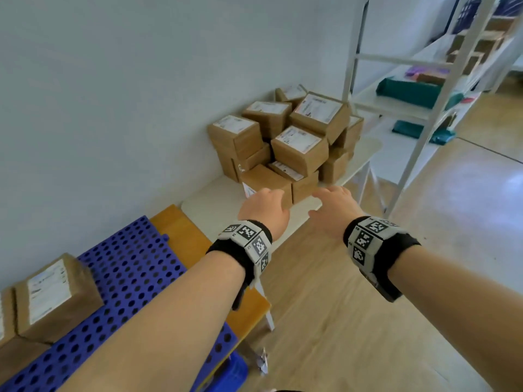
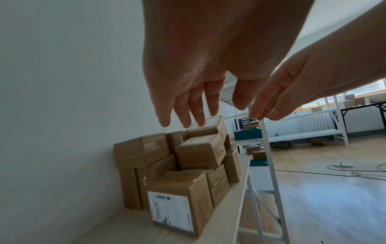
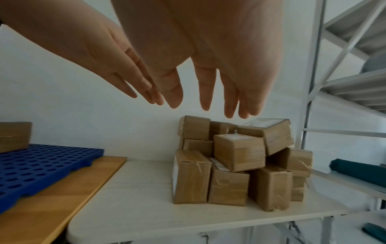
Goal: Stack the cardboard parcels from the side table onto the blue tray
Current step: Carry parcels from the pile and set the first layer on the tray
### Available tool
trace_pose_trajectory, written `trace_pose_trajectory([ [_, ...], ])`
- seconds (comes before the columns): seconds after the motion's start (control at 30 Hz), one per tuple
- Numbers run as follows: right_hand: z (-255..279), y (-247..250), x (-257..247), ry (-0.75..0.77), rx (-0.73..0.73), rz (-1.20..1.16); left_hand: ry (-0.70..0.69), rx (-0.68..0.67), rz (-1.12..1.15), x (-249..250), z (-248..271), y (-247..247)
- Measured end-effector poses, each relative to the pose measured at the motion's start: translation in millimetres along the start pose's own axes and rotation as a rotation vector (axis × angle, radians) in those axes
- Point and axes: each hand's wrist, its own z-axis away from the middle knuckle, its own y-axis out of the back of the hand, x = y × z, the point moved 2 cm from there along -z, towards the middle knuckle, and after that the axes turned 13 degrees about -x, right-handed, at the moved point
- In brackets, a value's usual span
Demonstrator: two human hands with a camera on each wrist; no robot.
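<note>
Several brown cardboard parcels [image 1: 285, 140] with white labels lie heaped on the white side table [image 1: 215, 193] against the wall. My left hand [image 1: 264, 209] and right hand [image 1: 334, 209] reach side by side toward the near end of the heap, fingers straight, holding nothing. Both hover in the air short of the nearest parcel [image 2: 177, 201], with no contact. The blue perforated tray [image 1: 124, 281] lies at lower left and carries a labelled parcel [image 1: 56, 295]. In the right wrist view the heap [image 3: 238, 158] sits below my right hand's fingers [image 3: 205, 97].
The tray rests on an orange-topped table [image 1: 181, 230] that adjoins the side table. A white metal shelf rack [image 1: 418, 89] with teal bags stands right of the heap. Wooden floor [image 1: 368, 306] lies below my right arm, with cables farther off [image 2: 355, 171].
</note>
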Motion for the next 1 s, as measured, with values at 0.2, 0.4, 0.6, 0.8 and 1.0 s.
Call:
trace_pose_trajectory([
  [0.2,-41.6,35.9,31.6,-0.018,0.058,-0.021,-0.053,0.009,-0.019,25.9,-62.3,16.4],
  [0.4,-114.1,80.7,43.8,-0.038,0.127,-0.022,-0.072,0.036,0.040,34.4,-151.5,42.4],
  [0.6,-177.1,113.9,59.6,-0.083,0.148,-0.050,-0.113,0.010,0.022,42.6,-227.3,57.3],
  [0.8,-235.0,134.3,74.0,-0.068,0.163,-0.004,-0.046,-0.028,-0.010,48.2,-278.9,59.6],
  [1.0,-277.4,144.2,80.1,0.027,0.167,0.130,0.122,-0.115,-0.029,52.3,-302.8,57.4],
])
